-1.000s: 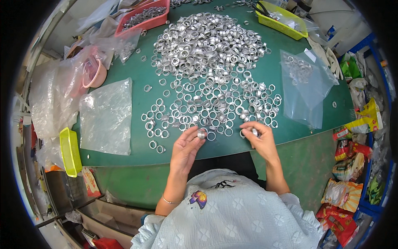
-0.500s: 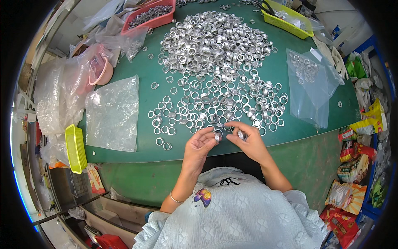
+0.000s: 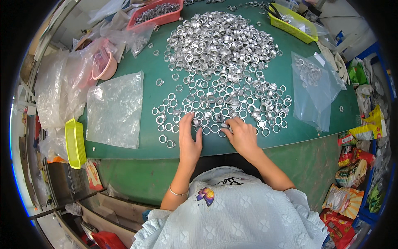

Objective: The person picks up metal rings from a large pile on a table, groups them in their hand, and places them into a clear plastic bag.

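Observation:
Many small silvery metal rings (image 3: 226,41) are heaped on the green table (image 3: 157,68), with a looser spread of rings (image 3: 215,101) in front of the heap. At the near edge of that spread, my left hand (image 3: 190,141) reaches in with thumb and fingers apart, a ring (image 3: 195,123) lying between them. To its right, my right hand (image 3: 243,137) has its fingers curled, thumb and forefinger closing on a small ring (image 3: 224,125); its palm side is hidden.
A clear plastic bag (image 3: 114,110) lies flat at left, beside a yellow-green basket (image 3: 75,143) and a pink tub (image 3: 108,68). Bagged rings (image 3: 306,72) lie at right. A red tray (image 3: 179,11) and a yellow tray (image 3: 290,29) stand at the back.
Both hands have parted from each other and moved down among the rings. My left hand has opened and let go of the ring it pinched. The view has shifted slightly.

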Available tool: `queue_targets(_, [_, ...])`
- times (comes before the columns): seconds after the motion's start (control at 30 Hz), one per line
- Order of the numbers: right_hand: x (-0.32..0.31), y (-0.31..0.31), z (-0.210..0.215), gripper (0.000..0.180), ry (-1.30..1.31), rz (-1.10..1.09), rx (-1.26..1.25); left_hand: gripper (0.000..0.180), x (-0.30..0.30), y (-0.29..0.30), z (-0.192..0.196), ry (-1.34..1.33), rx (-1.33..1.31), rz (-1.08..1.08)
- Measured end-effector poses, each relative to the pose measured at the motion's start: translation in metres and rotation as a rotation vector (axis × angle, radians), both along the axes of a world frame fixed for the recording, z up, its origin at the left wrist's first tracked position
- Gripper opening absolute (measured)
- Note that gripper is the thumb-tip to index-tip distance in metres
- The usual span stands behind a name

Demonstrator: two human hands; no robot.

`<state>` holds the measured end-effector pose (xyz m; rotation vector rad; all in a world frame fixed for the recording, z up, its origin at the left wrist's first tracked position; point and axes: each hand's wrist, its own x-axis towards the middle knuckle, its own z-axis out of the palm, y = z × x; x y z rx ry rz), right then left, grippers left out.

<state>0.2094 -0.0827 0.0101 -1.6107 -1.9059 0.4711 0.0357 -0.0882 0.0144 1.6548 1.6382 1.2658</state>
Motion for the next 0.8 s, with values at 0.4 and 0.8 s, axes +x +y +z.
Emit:
queue_targets(0.4, [0.080, -0.012, -0.006, 0.007, 1.885, 0.123, -0.404, 0.036, 0.018, -0.004, 0.003, 0.135, 0.095, -0.179])
queue_targets(0.8, [0.192, -0.050, 0.001, 0.022, 1.240, -0.605, -0.287, 0.037, 0.061, -0.007, -0.005, 0.150, 0.029, -0.428])
